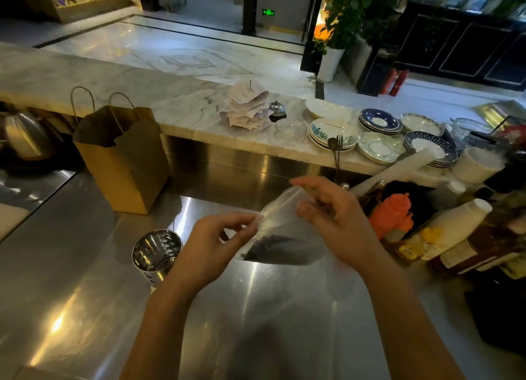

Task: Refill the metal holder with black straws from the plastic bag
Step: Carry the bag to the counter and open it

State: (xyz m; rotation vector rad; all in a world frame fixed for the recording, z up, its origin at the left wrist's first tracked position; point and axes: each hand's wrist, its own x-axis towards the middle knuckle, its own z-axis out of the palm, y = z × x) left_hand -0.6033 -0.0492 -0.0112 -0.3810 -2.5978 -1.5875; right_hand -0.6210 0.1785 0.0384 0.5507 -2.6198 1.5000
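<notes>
A clear plastic bag [280, 217] hangs above the steel counter between both hands, with a dark bundle of black straws [277, 250] lying in its lower part. My left hand [219, 244] pinches the bag's left edge near the opening. My right hand [331, 217] pinches the bag's upper right edge, fingers curled on the film. The shiny perforated metal holder [156, 253] stands upright on the counter just left of my left wrist; its inside looks empty from here.
A brown paper bag [125, 163] stands behind the holder. Bottles, an orange dispenser [391, 216] and a stack of paper cups [455, 223] crowd the right side. Plates, a receipt spike and a bell sit on the marble ledge [176, 106]. A kettle [25, 136] is at far left.
</notes>
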